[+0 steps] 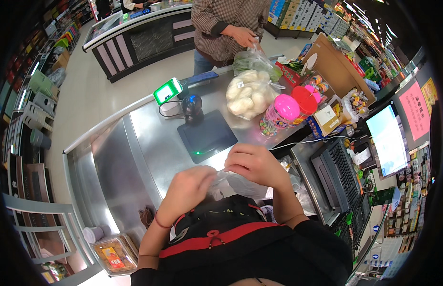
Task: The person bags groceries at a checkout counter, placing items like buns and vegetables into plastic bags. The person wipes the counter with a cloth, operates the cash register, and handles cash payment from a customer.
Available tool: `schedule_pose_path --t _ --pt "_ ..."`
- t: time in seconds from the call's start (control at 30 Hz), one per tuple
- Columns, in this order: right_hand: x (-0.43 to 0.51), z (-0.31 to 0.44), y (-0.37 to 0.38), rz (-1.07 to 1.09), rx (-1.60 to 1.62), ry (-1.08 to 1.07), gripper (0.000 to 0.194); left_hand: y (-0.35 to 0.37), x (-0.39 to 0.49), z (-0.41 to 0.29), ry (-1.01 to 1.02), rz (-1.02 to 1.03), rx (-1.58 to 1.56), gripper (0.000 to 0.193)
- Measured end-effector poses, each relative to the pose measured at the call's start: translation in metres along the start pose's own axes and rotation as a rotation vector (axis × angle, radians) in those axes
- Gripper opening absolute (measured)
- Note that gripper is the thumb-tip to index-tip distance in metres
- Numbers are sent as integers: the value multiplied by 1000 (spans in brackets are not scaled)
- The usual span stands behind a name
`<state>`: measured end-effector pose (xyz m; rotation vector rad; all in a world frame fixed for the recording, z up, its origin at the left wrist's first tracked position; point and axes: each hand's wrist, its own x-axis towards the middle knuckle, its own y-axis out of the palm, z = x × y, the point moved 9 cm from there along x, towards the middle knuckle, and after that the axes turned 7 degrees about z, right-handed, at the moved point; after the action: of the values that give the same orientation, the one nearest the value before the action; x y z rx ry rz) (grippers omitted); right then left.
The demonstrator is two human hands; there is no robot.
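Note:
Close in front of my body, my left hand (189, 187) and my right hand (255, 164) pinch the edge of a thin translucent plastic bag (246, 184) between them. The bag hangs below my fingers, partly hidden by them. Just beyond lies a flat black counter pad (209, 134) with a small green light. A dark scanner (191, 105) stands at its far edge, beside a green-framed payment device (168, 91). To the right of the pad, a tied clear bag of pale, rounded food (248, 94) rests on the metal counter (146, 143).
Across the counter a person's hand (244, 37) grips a clear bag of green vegetables (255, 62). A pink-lidded candy jar (280, 114) and a red-lidded jar (305, 100) stand right. Further right are a keyboard (337, 175) and a monitor (387, 141). A food box (116, 254) lies lower left.

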<state>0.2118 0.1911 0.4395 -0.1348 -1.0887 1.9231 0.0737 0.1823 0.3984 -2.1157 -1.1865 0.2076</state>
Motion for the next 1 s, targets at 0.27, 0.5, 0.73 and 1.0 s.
schedule_pose_path --t 0.27,0.5,0.73,1.0 --pt "8 23 -10 -336 -95 -216 24 -88 -55 116 -524 -367 -90 21" --pt "30 -1 74 -34 473 -108 20 -108 -103 153 -555 -707 -612 17" --pt "41 -62 173 251 827 444 20 -11 -51 109 -471 -456 -285 39" --pt "24 -122 177 -26 1916 810 24 -42 -113 197 -599 -547 72 43"
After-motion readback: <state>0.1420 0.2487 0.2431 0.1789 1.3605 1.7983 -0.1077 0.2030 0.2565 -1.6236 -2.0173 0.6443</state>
